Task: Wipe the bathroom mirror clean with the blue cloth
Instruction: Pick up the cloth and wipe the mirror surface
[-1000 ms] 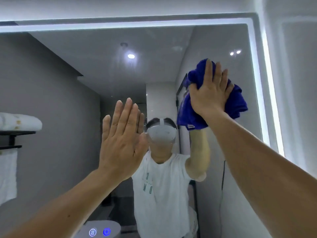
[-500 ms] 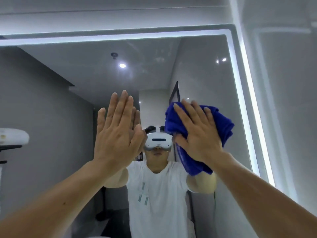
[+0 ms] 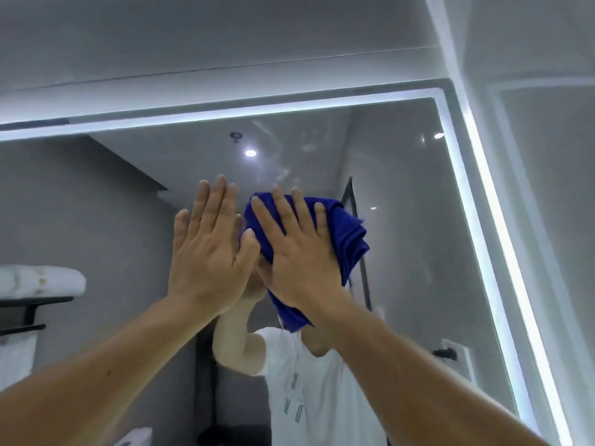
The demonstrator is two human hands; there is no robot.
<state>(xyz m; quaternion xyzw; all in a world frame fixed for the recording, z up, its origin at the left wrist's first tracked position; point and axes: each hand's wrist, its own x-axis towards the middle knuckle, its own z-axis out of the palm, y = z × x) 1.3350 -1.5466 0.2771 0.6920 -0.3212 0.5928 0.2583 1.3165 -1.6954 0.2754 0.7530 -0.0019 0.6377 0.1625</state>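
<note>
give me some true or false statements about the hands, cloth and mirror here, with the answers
1. The right hand presses the cloth against the mirror. True.
2. The left hand holds a spray bottle. False: it lies flat on the mirror, fingers straight, holding nothing.
3. The cloth is red. False: it is blue.
4. Smears show on the mirror above the cloth. True.
</note>
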